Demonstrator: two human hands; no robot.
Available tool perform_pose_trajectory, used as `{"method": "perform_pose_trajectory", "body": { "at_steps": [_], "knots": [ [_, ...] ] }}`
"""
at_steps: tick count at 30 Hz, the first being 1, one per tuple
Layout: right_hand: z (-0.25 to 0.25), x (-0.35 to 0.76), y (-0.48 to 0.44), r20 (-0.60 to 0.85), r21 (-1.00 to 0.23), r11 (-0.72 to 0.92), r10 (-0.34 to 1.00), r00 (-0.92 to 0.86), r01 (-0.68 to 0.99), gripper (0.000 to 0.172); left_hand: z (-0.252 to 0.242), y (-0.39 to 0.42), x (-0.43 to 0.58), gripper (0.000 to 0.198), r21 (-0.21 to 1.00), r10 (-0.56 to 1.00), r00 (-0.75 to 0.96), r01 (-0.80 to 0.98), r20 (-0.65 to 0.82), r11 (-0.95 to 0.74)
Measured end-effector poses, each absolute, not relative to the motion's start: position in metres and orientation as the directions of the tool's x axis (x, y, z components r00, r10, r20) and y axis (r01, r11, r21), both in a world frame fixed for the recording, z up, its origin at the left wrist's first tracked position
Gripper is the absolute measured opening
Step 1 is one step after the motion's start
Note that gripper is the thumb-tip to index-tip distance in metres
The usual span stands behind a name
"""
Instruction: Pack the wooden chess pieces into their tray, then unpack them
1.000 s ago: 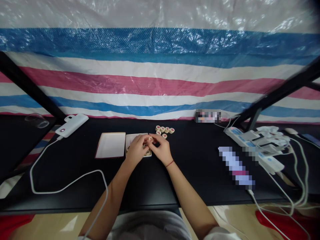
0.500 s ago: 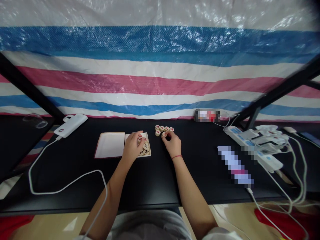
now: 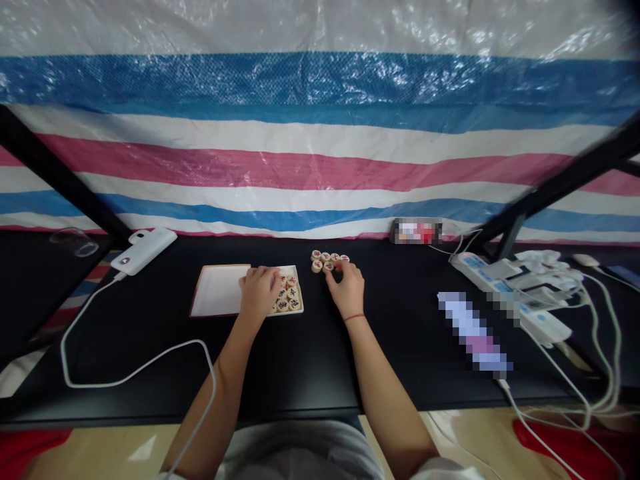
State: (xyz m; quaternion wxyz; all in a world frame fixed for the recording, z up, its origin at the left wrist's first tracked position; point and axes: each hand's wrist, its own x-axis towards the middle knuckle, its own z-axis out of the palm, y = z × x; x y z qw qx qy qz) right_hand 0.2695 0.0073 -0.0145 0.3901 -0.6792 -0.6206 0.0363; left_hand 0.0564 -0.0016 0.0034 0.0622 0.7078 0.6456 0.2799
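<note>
The right hand [image 3: 349,288] is at the near right side of a small cluster of round pieces [image 3: 325,257], their upper faces marked in red. Its thumb and bent forefinger curve apart with a dark gap between them, their tips right at the near-row piece [image 3: 329,266]; whether they pinch it, I cannot tell. Another near-row piece [image 3: 317,267] lies just left of it, clear of the fingers, and the far row is directly behind.

The left hand [image 3: 256,293] arches over the left part of the shallow white box [image 3: 301,299], fingers bent downward and hiding what is under them, so I cannot tell if they grip anything. Game pieces [image 3: 293,293] with black and red characters show right of those fingers, inside the box. A white-lined lid [image 3: 220,290] lies beside it on the black counter [image 3: 300,367].
</note>
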Motion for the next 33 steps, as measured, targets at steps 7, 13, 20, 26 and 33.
{"method": "perform_pose_trajectory", "body": {
  "at_steps": [7,13,20,26,33],
  "knots": [
    [-0.002,0.225,-0.009,0.364,-0.63,0.39,0.912,-0.189,0.672,0.032,-0.002,-0.002,0.058,0.024,0.37,0.943,0.084,0.906,0.322,-0.206],
    [-0.008,0.217,-0.01,0.355,-0.575,0.397,0.909,-0.22,0.716,0.031,0.001,-0.005,0.059,0.024,0.371,0.946,0.087,0.906,0.312,-0.206],
    [-0.01,0.218,-0.01,0.359,-0.582,0.386,0.912,-0.199,0.716,0.034,0.009,-0.005,0.059,0.012,0.467,0.972,0.063,0.868,0.228,-0.166],
    [-0.005,0.218,-0.011,0.505,-0.635,0.478,0.851,-0.142,0.606,0.028,0.018,-0.004,0.059,0.019,0.674,0.956,0.002,0.708,0.294,-0.209],
    [0.003,0.218,-0.013,0.568,-0.646,0.511,0.818,-0.089,0.567,0.019,0.019,-0.008,0.071,0.027,0.953,0.995,0.002,0.286,0.1,-0.096]
  ]
}}
